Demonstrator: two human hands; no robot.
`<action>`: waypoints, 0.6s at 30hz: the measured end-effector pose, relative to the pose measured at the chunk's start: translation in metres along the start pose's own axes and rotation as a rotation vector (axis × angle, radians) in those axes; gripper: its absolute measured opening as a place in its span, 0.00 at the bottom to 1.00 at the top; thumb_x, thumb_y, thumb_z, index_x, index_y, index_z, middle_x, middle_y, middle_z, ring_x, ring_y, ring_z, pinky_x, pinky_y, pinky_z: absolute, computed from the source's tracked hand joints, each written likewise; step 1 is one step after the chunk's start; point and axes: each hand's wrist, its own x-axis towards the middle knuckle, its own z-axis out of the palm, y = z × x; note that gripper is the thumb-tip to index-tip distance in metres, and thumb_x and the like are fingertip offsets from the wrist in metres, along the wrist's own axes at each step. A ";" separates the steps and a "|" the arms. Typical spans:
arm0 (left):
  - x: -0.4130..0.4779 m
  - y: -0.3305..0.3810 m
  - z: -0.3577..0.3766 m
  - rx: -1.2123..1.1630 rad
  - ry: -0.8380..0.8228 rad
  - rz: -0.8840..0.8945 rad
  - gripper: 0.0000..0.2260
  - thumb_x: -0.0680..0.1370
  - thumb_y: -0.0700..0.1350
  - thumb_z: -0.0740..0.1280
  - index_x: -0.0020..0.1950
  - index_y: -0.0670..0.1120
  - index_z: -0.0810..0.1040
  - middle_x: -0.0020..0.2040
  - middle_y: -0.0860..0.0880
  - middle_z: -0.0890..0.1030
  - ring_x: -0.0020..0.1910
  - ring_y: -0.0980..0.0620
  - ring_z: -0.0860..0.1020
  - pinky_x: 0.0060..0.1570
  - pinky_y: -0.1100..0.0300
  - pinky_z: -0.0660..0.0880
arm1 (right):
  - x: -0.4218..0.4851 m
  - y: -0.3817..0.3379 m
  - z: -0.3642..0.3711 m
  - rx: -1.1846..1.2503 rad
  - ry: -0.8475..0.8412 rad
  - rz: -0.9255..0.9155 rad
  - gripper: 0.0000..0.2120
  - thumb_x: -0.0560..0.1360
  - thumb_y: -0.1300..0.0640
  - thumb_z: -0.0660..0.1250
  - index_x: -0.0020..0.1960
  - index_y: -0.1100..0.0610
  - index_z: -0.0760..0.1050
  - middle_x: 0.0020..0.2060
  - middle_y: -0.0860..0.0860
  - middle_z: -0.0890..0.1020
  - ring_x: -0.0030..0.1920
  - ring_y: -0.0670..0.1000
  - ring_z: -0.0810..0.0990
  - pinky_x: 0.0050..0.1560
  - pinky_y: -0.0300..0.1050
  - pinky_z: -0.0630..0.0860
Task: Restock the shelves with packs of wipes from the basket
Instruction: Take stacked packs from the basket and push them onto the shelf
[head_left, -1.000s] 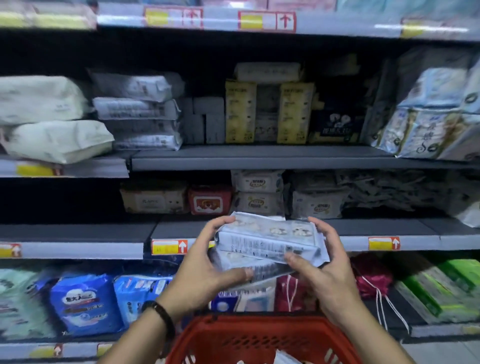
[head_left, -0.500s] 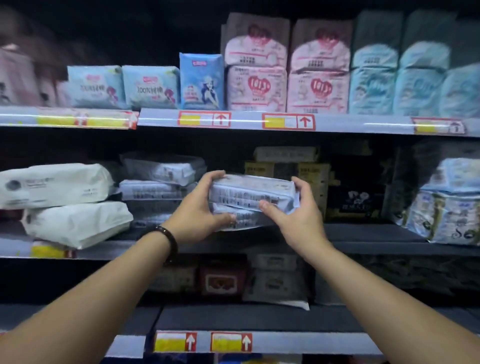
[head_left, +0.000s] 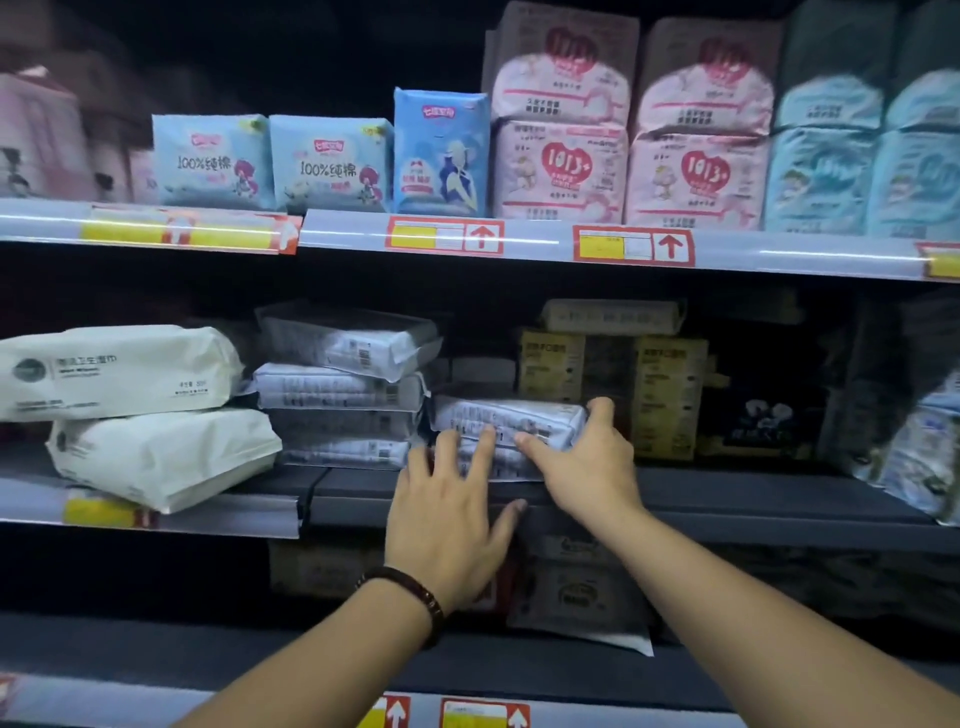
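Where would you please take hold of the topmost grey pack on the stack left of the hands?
I'd grip the topmost grey pack across its short right end, coming from the front: it lies flat atop the stack, that end jutting free.

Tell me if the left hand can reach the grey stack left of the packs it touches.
Probably yes. The left hand rests open on the packs, and the grey stack sits right beside them at the shelf front, nothing between. The right hand grips the packs' far end.
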 end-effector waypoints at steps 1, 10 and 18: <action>0.001 0.000 -0.001 0.018 -0.022 -0.011 0.37 0.81 0.70 0.51 0.85 0.55 0.49 0.78 0.44 0.61 0.70 0.39 0.65 0.71 0.45 0.69 | 0.000 -0.002 0.002 -0.005 -0.005 -0.001 0.38 0.70 0.35 0.77 0.68 0.52 0.63 0.60 0.55 0.80 0.57 0.59 0.82 0.52 0.56 0.83; -0.002 0.002 -0.021 0.034 -0.179 -0.051 0.37 0.81 0.70 0.53 0.86 0.55 0.47 0.83 0.46 0.56 0.79 0.39 0.60 0.76 0.38 0.60 | -0.004 -0.007 -0.045 -0.136 -0.316 -0.014 0.43 0.77 0.33 0.70 0.80 0.56 0.58 0.72 0.58 0.75 0.67 0.60 0.78 0.57 0.49 0.76; -0.101 0.036 -0.031 -0.157 -0.255 0.137 0.16 0.79 0.62 0.62 0.65 0.60 0.74 0.62 0.56 0.77 0.63 0.49 0.75 0.63 0.49 0.71 | -0.119 0.078 -0.099 -0.077 -0.114 -0.342 0.06 0.79 0.52 0.72 0.54 0.48 0.77 0.49 0.42 0.78 0.50 0.42 0.78 0.51 0.33 0.71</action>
